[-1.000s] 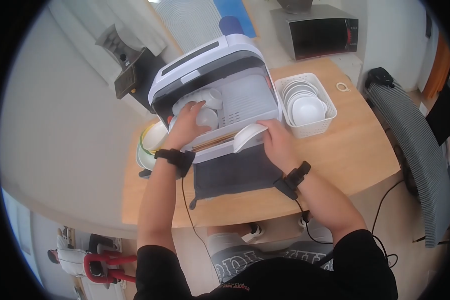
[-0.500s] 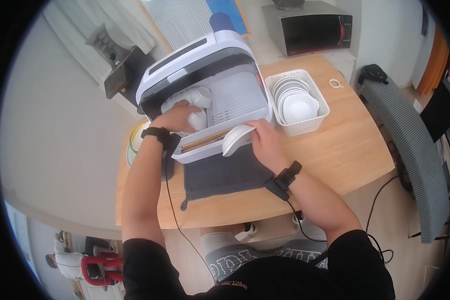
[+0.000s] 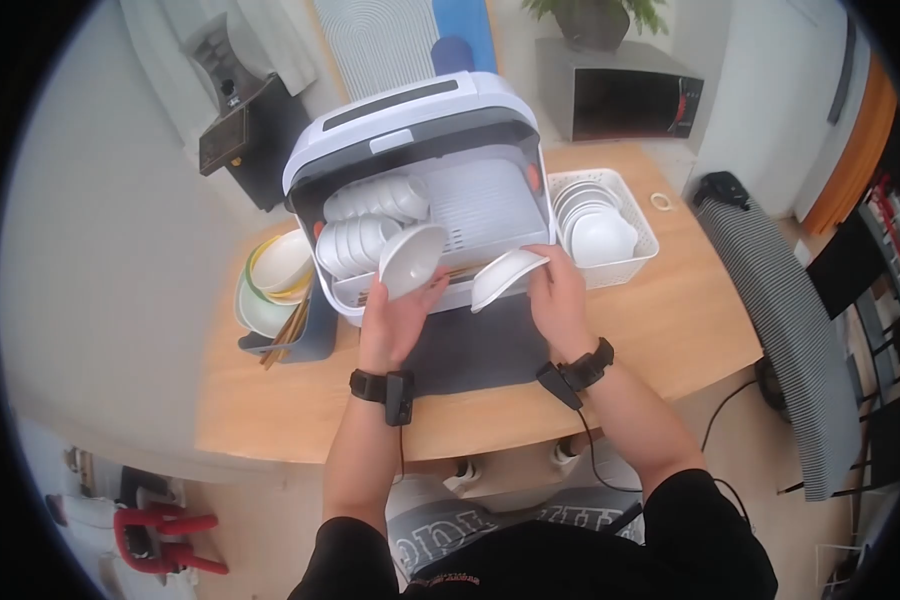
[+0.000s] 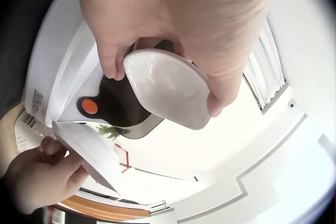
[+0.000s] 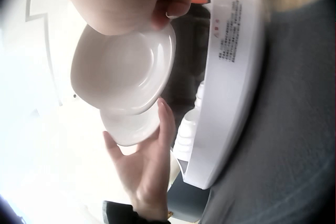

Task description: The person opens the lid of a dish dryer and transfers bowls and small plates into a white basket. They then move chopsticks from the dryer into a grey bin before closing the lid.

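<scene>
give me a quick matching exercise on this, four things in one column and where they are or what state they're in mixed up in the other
Things
1. perforated basket
2. potted plant
3. dark grey cloth
4. left hand and right hand

Places and states
A. on top of the microwave
B. each holding a white bowl
C. to the right of the open white box, with stacked bowls inside
D. on the table, at the near side of the open white box

Right pairs: 1-C, 2-A, 3-D, 4-B

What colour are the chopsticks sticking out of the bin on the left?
Brown; the chopsticks show best in the head view.
</scene>
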{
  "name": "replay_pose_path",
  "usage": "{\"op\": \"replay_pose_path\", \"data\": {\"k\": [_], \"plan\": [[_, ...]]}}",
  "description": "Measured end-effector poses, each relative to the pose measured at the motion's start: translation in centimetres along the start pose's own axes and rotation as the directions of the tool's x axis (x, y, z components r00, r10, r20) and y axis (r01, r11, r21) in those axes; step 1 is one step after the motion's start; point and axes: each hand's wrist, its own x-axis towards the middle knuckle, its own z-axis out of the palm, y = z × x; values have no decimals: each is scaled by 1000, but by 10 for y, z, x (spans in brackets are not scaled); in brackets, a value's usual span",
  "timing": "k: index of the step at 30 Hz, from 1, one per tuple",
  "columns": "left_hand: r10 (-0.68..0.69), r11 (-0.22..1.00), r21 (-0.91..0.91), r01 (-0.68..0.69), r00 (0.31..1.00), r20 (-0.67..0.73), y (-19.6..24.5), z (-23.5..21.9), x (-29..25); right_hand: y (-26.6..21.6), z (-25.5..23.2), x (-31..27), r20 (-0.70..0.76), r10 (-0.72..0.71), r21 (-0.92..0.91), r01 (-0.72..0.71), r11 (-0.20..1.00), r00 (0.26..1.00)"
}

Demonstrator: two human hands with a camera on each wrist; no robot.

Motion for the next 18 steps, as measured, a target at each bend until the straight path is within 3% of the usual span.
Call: {"op": "replay_pose_path", "data": {"k": [2, 4, 6, 7, 9, 10, 12, 13, 15, 18], "plan": [[-36, 999, -22, 36, 999, 1, -6, -1, -2, -3, -14, 10, -80, 61, -25, -63, 998, 995], [-81, 995, -56, 80, 996, -27, -12, -3, -10, -7, -47, 33, -75, 156, -197, -168, 966, 985], [-105, 994, -3, 106, 990, 92, -10, -3, -7, 8, -73, 58, -133, 97, -255, -128, 958, 986], [-95, 995, -32, 98, 992, 87, -11, -3, -7, 13, -86, 70, -116, 92, -279, -121, 953, 989], [-186, 982, -18, 187, 981, 56, -15, -3, -9, 21, -109, 89, 76, 92, -569, -32, 821, 993], [-191, 981, -32, 194, 980, 61, -18, -2, -10, 31, -117, 94, 92, 91, -584, -21, 812, 992], [-210, 976, -45, 213, 976, 63, -22, -1, -10, 56, -124, 98, 290, 54, -712, 178, 680, 955], [-237, 970, -31, 239, 969, 71, -22, -2, -9, 57, -123, 99, 301, 52, -714, 189, 674, 952], [-239, 966, -79, 245, 967, 86, -23, -6, -9, 60, -120, 98, 385, 261, -817, 195, 543, 885], [-245, 957, -140, 253, 967, 75, -23, -3, -10, 67, -116, 99, 441, 281, -821, 256, 511, 852]]}}
